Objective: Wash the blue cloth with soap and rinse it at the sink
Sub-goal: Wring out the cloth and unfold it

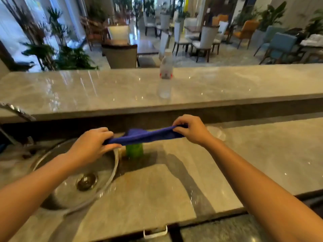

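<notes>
here a clear plastic bottle stands upright on the raised ledge at the far edge of the worktop. a green container sits on the worktop just beside the right rim of the round metal sink, partly hidden behind the blue cloth. a tap spout shows at the far left edge. the left hand is closed around one end of the cloth above the sink rim; the right hand pinches the other end, fingers curled. the cloth is stretched between them, off the worktop.
</notes>
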`<move>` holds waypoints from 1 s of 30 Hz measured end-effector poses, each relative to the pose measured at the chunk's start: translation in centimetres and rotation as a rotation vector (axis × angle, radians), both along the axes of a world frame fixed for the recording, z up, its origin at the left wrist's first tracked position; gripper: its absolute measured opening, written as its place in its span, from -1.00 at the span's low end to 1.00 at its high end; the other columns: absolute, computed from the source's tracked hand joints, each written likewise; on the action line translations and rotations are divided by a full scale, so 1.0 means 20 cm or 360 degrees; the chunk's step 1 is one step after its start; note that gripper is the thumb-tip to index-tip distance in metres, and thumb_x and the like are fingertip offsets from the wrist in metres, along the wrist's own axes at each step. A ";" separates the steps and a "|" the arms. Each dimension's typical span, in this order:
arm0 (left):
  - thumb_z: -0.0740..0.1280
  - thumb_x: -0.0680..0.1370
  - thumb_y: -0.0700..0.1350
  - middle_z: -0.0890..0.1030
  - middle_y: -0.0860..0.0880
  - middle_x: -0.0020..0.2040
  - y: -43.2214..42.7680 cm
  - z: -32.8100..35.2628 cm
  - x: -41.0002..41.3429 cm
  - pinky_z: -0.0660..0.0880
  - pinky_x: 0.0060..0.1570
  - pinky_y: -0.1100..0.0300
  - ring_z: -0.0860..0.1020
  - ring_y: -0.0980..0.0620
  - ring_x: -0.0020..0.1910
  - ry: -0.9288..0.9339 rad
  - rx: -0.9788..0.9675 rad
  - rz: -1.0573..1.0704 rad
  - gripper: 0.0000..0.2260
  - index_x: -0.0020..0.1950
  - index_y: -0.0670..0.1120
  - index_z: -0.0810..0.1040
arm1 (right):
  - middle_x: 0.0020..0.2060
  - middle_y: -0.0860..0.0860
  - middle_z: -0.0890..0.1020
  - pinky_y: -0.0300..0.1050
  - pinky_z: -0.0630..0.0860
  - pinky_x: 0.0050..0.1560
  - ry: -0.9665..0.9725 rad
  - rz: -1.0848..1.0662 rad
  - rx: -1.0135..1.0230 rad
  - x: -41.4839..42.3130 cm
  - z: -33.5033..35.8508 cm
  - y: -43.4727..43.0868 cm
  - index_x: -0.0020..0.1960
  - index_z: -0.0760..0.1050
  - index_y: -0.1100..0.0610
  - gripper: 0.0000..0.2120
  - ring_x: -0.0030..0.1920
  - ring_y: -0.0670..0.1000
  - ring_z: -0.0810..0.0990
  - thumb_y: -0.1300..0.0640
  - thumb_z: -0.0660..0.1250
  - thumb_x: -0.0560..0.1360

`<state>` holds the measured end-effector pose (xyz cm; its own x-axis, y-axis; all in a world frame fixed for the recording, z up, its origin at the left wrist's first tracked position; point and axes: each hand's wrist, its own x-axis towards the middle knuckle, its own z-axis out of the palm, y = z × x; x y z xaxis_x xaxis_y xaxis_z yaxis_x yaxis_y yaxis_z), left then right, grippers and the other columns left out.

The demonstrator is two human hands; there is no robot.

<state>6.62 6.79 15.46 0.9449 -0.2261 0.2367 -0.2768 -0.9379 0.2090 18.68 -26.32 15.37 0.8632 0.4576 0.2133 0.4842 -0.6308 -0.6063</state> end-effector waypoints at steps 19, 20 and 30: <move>0.32 0.25 -0.22 0.56 -0.01 -0.38 -0.02 -0.65 -0.25 0.42 -0.25 0.15 0.50 0.02 -0.34 0.1785 -0.0505 0.0232 -0.84 -0.42 0.02 0.60 | -0.20 -0.02 0.64 -0.06 0.62 -0.13 0.1637 0.0670 -0.1230 -0.18 -0.53 0.12 -0.21 0.65 0.01 -0.86 -0.10 0.06 0.62 0.22 0.54 0.40; 0.35 0.29 -0.24 0.60 0.00 -0.34 -0.02 -0.59 -0.21 0.46 -0.21 0.14 0.53 0.03 -0.31 0.1630 -0.0489 0.0255 -0.83 -0.39 0.03 0.61 | -0.23 -0.01 0.65 -0.08 0.60 -0.15 0.1590 0.0662 -0.1185 -0.15 -0.47 0.13 -0.21 0.65 0.02 -0.86 -0.14 0.04 0.61 0.24 0.54 0.40; 0.38 0.49 -0.21 0.63 0.03 -0.17 0.12 -0.07 -0.11 0.46 -0.15 0.22 0.59 0.18 -0.20 0.0652 -0.0946 0.0349 -0.87 -0.05 0.01 0.63 | -0.17 0.13 0.67 -0.07 0.56 -0.05 0.0846 0.0183 -0.0317 -0.02 -0.04 -0.01 -0.07 0.65 0.13 -0.96 -0.12 0.02 0.62 0.20 0.46 0.47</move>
<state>4.49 9.13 13.99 0.9922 0.0333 -0.1199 0.1119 -0.6597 0.7431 18.35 -26.53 14.64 0.7706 0.5417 -0.3358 0.2178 -0.7190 -0.6600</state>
